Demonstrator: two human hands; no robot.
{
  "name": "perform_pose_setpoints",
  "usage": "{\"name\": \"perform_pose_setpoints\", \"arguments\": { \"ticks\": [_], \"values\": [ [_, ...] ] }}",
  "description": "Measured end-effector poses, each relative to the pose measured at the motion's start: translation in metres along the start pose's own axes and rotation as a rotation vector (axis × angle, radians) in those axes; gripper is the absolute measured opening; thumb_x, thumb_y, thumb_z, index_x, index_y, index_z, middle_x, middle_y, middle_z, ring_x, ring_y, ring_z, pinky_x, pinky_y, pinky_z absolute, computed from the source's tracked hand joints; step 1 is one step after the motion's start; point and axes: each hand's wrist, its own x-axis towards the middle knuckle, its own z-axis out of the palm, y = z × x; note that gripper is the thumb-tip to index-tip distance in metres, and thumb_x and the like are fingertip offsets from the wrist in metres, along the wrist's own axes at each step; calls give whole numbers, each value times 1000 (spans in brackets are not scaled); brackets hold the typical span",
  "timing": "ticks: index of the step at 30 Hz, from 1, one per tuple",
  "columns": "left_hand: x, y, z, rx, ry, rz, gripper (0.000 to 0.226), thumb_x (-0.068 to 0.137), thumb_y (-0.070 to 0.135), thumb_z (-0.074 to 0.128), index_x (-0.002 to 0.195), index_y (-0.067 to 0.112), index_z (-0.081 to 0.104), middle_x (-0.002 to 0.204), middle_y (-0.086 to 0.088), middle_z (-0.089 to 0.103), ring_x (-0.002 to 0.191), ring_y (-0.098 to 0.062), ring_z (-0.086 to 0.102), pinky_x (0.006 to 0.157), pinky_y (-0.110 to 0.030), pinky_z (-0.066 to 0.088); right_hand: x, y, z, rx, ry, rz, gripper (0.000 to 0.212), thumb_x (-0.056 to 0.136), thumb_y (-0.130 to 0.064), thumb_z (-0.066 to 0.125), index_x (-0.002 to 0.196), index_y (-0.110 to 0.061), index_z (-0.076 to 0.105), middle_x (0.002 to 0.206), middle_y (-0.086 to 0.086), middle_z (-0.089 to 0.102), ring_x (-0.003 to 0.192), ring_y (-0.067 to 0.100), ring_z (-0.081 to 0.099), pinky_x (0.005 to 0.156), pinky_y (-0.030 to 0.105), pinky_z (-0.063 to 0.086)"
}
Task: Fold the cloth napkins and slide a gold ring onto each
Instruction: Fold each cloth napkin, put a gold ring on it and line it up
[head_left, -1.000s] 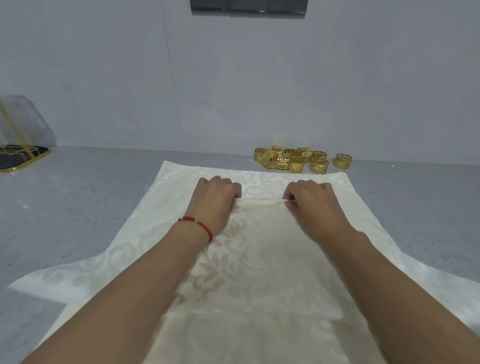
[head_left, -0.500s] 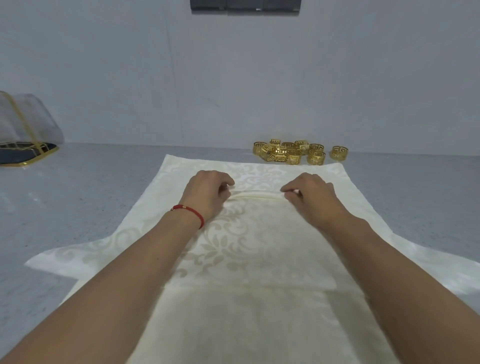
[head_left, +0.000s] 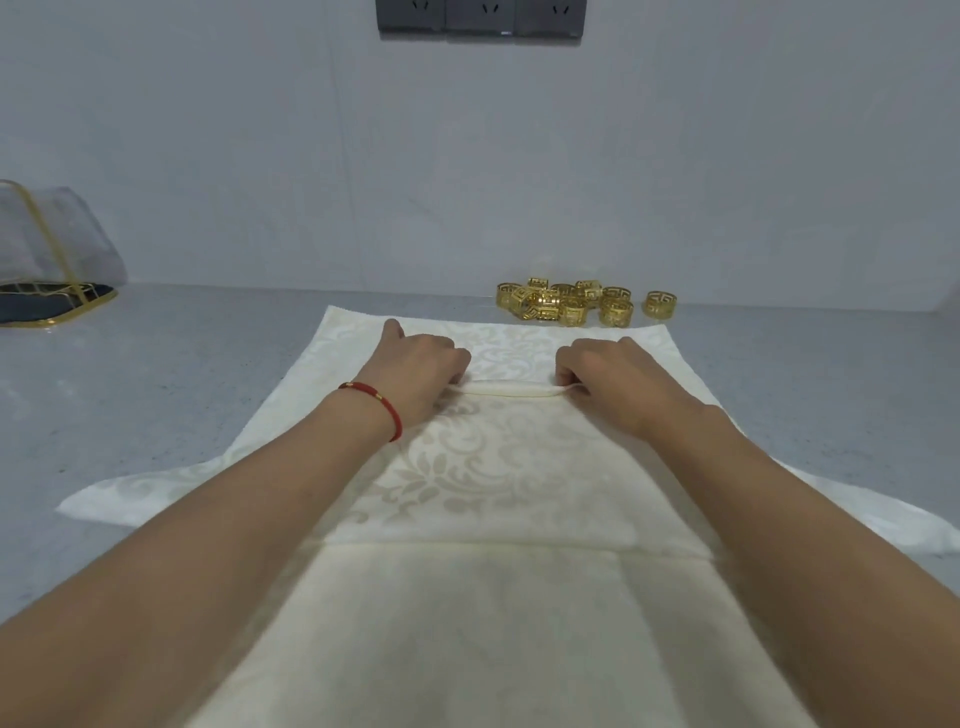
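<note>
Both the left hand (head_left: 418, 371) and the right hand (head_left: 618, 376) pinch a raised pleat of the cream damask napkin (head_left: 498, 467) between their fingertips; gold rings (head_left: 571, 306) wait just beyond (untouched). Uneven pulling could skew the fold.

— What's worn on the arms?
— No sleeves; both forearms are bare. The left wrist has a thin red cord bracelet (head_left: 375, 402) with small gold beads.
— And the right?
— Nothing on it.
</note>
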Motion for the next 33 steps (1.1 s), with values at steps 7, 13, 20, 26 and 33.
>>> {"name": "perform_pose_setpoints", "arguments": {
  "ticks": [7,13,20,26,33],
  "values": [
    [-25,0,-3,-482,58,-221,30,92,9,54,110,23,72,93,5,69,93,-20,64,84,-31,49,-26,-5,8,305,125,175,26,96,-12,53,105,-21,75,103,-8,72,96,16,64,83,33,50],
    [-21,-4,9,-432,39,-195,23,93,7,58,106,17,74,101,-2,61,92,-24,61,83,-36,50,-21,1,18,279,78,206,17,94,-10,60,90,4,69,89,22,70,91,40,63,78,47,54],
    [-22,4,3,-227,92,-164,18,85,8,58,88,25,53,88,10,57,90,-16,41,78,-34,36,-25,-4,3,81,137,122,11,93,-16,60,86,-25,62,82,-11,62,88,19,51,82,41,45],
    [-27,1,-6,-361,38,-145,27,79,-3,62,86,22,64,89,9,60,90,-19,57,83,-38,46,-25,-4,0,34,76,55,22,84,-3,62,87,-25,63,88,-7,63,88,20,52,76,39,44],
    [-45,3,-11,-628,36,-244,17,92,13,61,89,24,74,83,11,67,79,-9,61,75,-26,51,-39,0,-3,318,73,192,22,96,-13,58,103,-25,75,95,-11,69,89,13,62,86,36,52]
  ]
}}
